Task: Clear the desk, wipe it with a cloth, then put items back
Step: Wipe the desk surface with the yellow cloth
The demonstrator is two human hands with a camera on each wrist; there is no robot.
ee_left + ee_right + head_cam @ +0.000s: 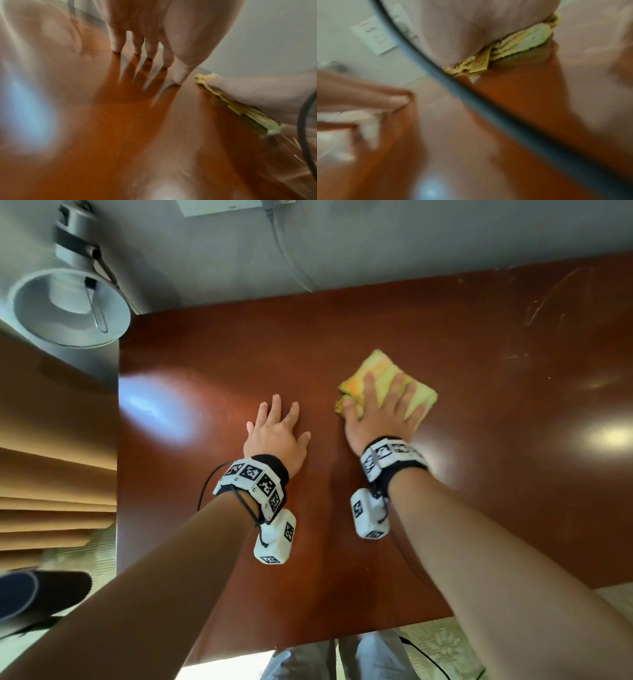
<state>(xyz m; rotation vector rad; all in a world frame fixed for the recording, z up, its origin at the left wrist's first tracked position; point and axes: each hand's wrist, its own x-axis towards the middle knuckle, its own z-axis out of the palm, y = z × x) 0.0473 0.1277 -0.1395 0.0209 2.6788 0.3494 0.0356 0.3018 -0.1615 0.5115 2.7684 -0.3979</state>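
Observation:
A folded yellow-green cloth (383, 371) lies on the glossy red-brown desk (479, 354), right of centre. My right hand (380, 412) lies flat on the cloth with straight, spread fingers and presses it to the wood. In the right wrist view the cloth (520, 40) bunches out from under the palm. My left hand (277, 433) rests on the bare desk just left of the cloth, fingers spread, fingertips (117, 47) touching the surface. The left wrist view shows the cloth's edge (240, 108) under my right hand at the right. Both wrist views are blurred.
A grey desk lamp (68, 302) stands off the desk's far left corner. A grey wall with a white outlet plate (219, 205) and a cable runs behind the desk. Wooden slats (51, 491) lie to the left. The desk's near edge is by my legs (342, 659).

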